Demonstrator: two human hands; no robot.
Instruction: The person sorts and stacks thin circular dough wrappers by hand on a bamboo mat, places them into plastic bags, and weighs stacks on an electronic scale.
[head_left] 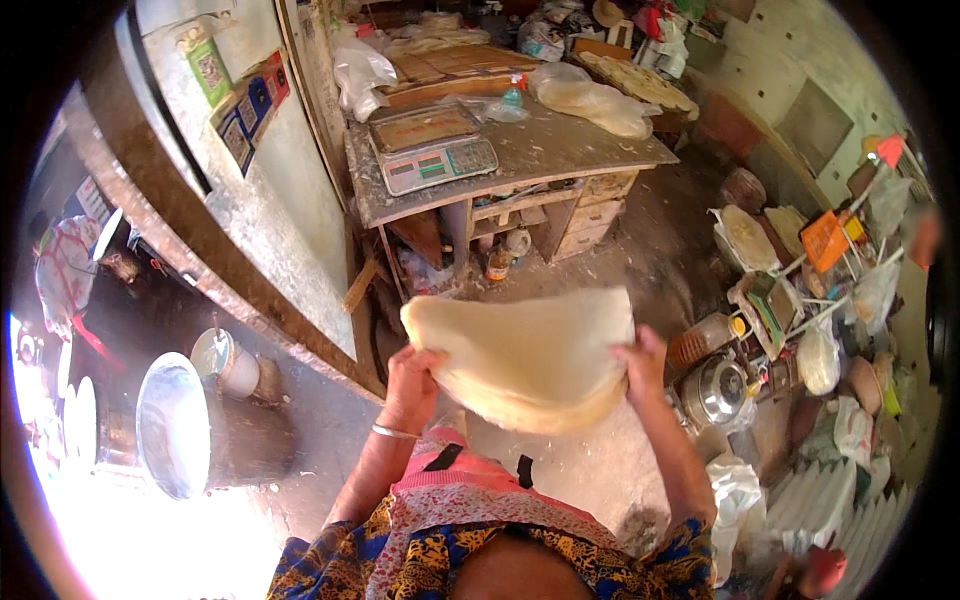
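Between my two hands hangs a pale, floppy stack of thin round flatbreads (520, 350), bent so that its near edge curves down. Several layers show along that lower edge. My left hand (410, 384) is closed on the left side of the stack, with the thumb on top and a bangle at the wrist. On the opposite side, my right hand (644, 362) grips the edge, its thumb over the upper face. The fingers beneath the stack are hidden. I hold it above the floor, in front of my pink apron (480, 475).
Ahead is a wooden desk (575, 165) bearing a weighing scale (432, 155), a spray bottle (514, 92) and a plastic bag (590, 100). An open door edge (230, 290) and a large metal drum (175, 425) are leftward. A steel pot (718, 388) and plastic jar (700, 342) stand right.
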